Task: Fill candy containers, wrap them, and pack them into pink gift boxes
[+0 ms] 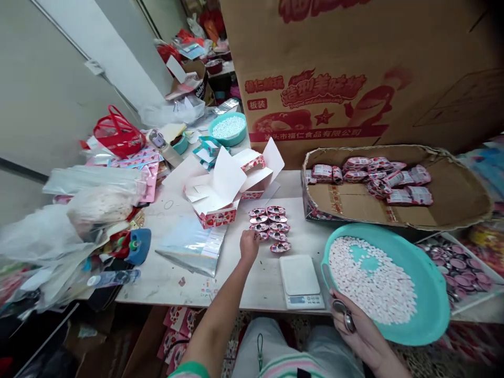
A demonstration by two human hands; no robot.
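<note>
My left hand reaches out over the table and its closed fingers touch the nearest of several small round foil-lidded cups set in two rows. My right hand is near my lap, fingers curled on a metal spoon at the rim of a teal basin holding many small white candies. A white digital scale sits between the two hands. An open white-and-red paper box stands just beyond the cups.
A low cardboard tray with pink wrapped packets is at the right, a big printed carton behind it. A second teal bowl of candies stands far back. Plastic bags and clutter crowd the left; a foil bag lies near.
</note>
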